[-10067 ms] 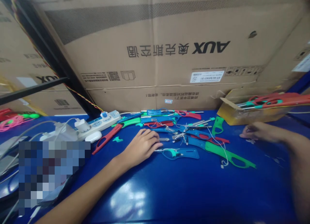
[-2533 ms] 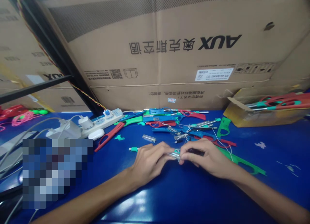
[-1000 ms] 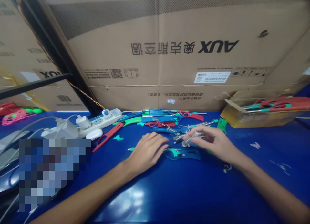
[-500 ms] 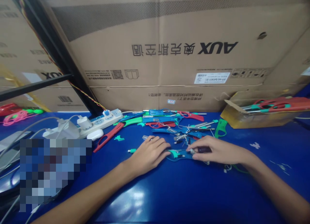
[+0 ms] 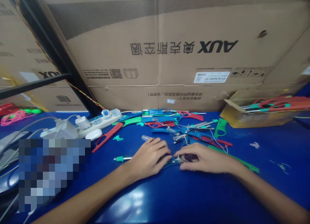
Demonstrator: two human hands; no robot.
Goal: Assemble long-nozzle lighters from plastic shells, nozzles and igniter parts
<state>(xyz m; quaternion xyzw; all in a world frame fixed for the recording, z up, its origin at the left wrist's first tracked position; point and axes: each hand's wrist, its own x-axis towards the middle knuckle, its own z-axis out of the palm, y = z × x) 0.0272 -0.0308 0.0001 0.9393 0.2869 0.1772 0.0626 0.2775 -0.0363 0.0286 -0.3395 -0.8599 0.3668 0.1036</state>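
Observation:
My left hand (image 5: 152,157) is closed over a stick lighter lying on the blue tabletop. The lighter's metal tube with a green tip (image 5: 119,159) sticks out to the left of the hand, and part of its blue body (image 5: 169,163) shows at the fingertips. At the body's right end, my right hand (image 5: 203,157) pinches a small dark, glossy piece (image 5: 191,157) with a whitish end. My palm and fingers hide much of it. A clear small tube (image 5: 146,137) lies just behind my left hand.
Several lighter shells and tubes lie behind my hands, among them a blue shell (image 5: 198,135). A green shell (image 5: 247,163) lies by my right wrist. A carton (image 5: 259,120) holds red lighters; a power strip (image 5: 101,123) with plugs stands left. A large cardboard box (image 5: 169,20) backs the table.
Both hands have shifted left and slightly nearer with the lighter, and more of its tube shows. Green and red shells formerly covered by my right hand now show.

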